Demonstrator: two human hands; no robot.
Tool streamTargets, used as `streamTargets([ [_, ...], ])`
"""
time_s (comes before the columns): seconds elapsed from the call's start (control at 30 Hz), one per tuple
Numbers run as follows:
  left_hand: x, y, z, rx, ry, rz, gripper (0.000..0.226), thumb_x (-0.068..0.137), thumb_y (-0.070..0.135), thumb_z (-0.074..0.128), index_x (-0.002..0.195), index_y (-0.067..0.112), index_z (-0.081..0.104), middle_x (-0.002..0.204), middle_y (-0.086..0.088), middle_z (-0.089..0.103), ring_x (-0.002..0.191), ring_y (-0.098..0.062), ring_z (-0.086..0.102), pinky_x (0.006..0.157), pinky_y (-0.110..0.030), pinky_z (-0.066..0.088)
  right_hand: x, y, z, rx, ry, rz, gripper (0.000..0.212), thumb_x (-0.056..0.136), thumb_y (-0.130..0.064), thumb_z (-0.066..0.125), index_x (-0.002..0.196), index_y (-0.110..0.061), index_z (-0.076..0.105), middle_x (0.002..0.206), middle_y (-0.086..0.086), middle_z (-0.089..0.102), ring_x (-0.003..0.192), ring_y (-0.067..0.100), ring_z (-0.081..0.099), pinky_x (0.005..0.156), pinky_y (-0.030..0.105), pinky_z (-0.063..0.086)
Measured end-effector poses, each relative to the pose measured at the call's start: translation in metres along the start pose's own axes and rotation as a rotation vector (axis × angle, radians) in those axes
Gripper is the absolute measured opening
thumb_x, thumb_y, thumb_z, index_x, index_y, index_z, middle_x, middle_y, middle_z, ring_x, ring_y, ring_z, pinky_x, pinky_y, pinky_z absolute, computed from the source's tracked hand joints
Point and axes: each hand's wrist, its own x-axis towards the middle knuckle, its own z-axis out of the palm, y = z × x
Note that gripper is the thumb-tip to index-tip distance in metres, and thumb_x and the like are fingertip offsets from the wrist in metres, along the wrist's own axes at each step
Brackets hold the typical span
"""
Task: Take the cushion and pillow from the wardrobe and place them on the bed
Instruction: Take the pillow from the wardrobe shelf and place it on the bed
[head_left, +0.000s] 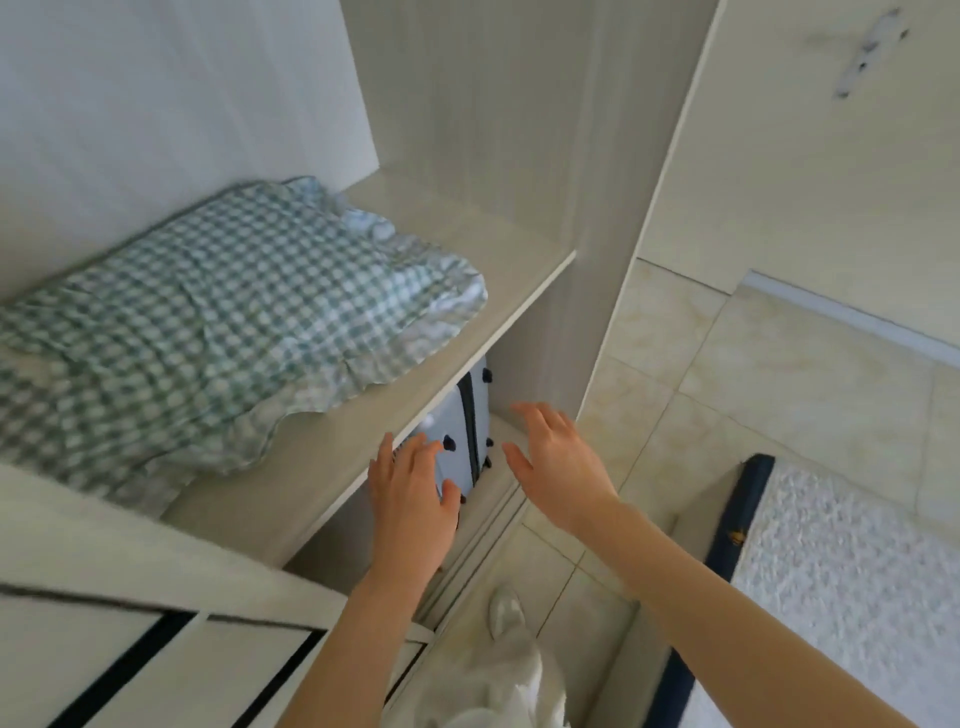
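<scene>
A green-and-white checked pillow (218, 322) with a frilled edge lies on the wardrobe shelf (467, 312). Below that shelf stands a pale blue cushion (465, 431) with dark tufts and a dark stripe, mostly hidden by the shelf and my hand. My left hand (410, 499) is spread open, its fingertips on the cushion's near face. To the cushion's right, my right hand (556, 462) hovers open with nothing in it. The bed (852, 582), with a white textured cover and a dark blue edge, fills the lower right.
A sliding wardrobe door (130, 623) with black lines is at lower left. A vertical wardrobe panel (608, 260) stands right of the shelves. Beige floor tiles (727, 389) lie between wardrobe and bed. My white shoe (504, 608) is on the floor.
</scene>
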Motion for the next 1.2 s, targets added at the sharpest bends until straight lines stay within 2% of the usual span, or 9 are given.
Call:
streamTargets([
  [0.23, 0.072, 0.002, 0.0, 0.002, 0.102, -0.144, 0.04, 0.092, 0.013, 0.059, 0.132, 0.011, 0.057, 0.15, -0.008, 0.044, 0.148, -0.033, 0.019, 0.117, -0.053, 0.02, 0.134, -0.021, -0.01, -0.067, -0.061, -0.247, 0.048, 0.096, -0.026, 0.051, 0.141, -0.013, 0.039, 0.141, 0.007, 0.047, 0.132, 0.025, 0.038, 0.103, 0.035, 0.037],
  [0.4, 0.11, -0.012, -0.012, 0.081, 0.164, -0.303, 0.043, 0.093, 0.014, 0.054, 0.136, 0.016, 0.054, 0.156, -0.005, 0.035, 0.15, -0.031, 0.01, 0.12, -0.053, 0.011, 0.19, -0.032, -0.004, -0.07, -0.133, -0.358, 0.047, 0.096, -0.025, 0.052, 0.14, -0.012, 0.041, 0.14, 0.009, 0.047, 0.132, 0.027, 0.038, 0.107, 0.037, 0.036],
  [0.63, 0.14, -0.044, -0.028, 0.237, 0.284, -0.398, 0.059, 0.073, -0.002, 0.076, 0.129, 0.012, 0.061, 0.149, -0.015, 0.045, 0.144, -0.042, 0.024, 0.114, -0.065, 0.017, 0.247, -0.053, 0.026, -0.11, -0.207, -0.621, 0.046, 0.095, -0.02, 0.052, 0.139, -0.009, 0.042, 0.145, 0.01, 0.042, 0.138, 0.026, 0.03, 0.113, 0.034, 0.025],
  [0.73, 0.151, -0.053, -0.031, 0.281, 0.345, -0.408, 0.061, 0.075, -0.008, 0.067, 0.132, 0.009, 0.057, 0.149, -0.018, 0.044, 0.144, -0.042, 0.025, 0.114, -0.066, 0.018, 0.273, -0.065, 0.036, -0.141, -0.273, -0.721, 0.049, 0.096, -0.022, 0.051, 0.142, -0.01, 0.036, 0.152, 0.01, 0.032, 0.145, 0.026, 0.017, 0.118, 0.036, 0.014],
  [0.87, 0.16, -0.067, -0.042, 0.255, 0.468, -0.517, 0.049, 0.081, -0.005, 0.047, 0.129, -0.001, 0.055, 0.151, -0.024, 0.039, 0.144, -0.042, 0.027, 0.116, -0.061, 0.019, 0.306, -0.084, 0.045, -0.162, -0.348, -0.791, 0.061, 0.095, -0.027, 0.052, 0.147, -0.012, 0.023, 0.156, 0.011, 0.021, 0.146, 0.029, 0.01, 0.118, 0.042, 0.013],
  [0.93, 0.161, -0.08, -0.048, 0.261, 0.5, -0.623, 0.058, 0.073, -0.021, 0.059, 0.129, -0.004, 0.055, 0.151, -0.024, 0.039, 0.143, -0.042, 0.029, 0.115, -0.062, 0.023, 0.317, -0.094, 0.05, -0.168, -0.374, -0.815, 0.065, 0.094, -0.031, 0.054, 0.148, -0.014, 0.021, 0.157, 0.011, 0.019, 0.146, 0.031, 0.007, 0.118, 0.045, 0.012],
  [1.03, 0.16, -0.088, -0.051, 0.282, 0.456, -0.684, 0.069, 0.072, -0.017, 0.069, 0.137, -0.001, 0.051, 0.152, -0.021, 0.039, 0.145, -0.038, 0.028, 0.118, -0.057, 0.019, 0.326, -0.097, 0.061, -0.262, -0.401, -0.843, 0.074, 0.092, -0.041, 0.055, 0.149, -0.014, 0.017, 0.158, 0.012, 0.015, 0.146, 0.034, 0.003, 0.117, 0.051, 0.012],
  [1.1, 0.162, -0.09, -0.051, 0.295, 0.483, -0.69, 0.064, 0.074, -0.016, 0.068, 0.134, -0.001, 0.054, 0.149, -0.02, 0.044, 0.142, -0.038, 0.034, 0.117, -0.057, 0.022, 0.327, -0.093, 0.071, -0.325, -0.401, -0.863, 0.077, 0.092, -0.046, 0.054, 0.149, -0.013, 0.014, 0.159, 0.012, 0.009, 0.146, 0.035, -0.002, 0.117, 0.054, 0.008],
  [1.2, 0.169, -0.094, -0.055, 0.326, 0.55, -0.692, 0.048, 0.072, -0.017, 0.069, 0.117, -0.003, 0.066, 0.131, -0.023, 0.061, 0.127, -0.04, 0.054, 0.109, -0.06, 0.035, 0.325, -0.086, 0.079, -0.315, -0.342, -0.882, 0.066, 0.091, -0.038, 0.059, 0.142, -0.009, 0.031, 0.158, 0.014, 0.018, 0.146, 0.037, 0.005, 0.117, 0.055, 0.011],
])
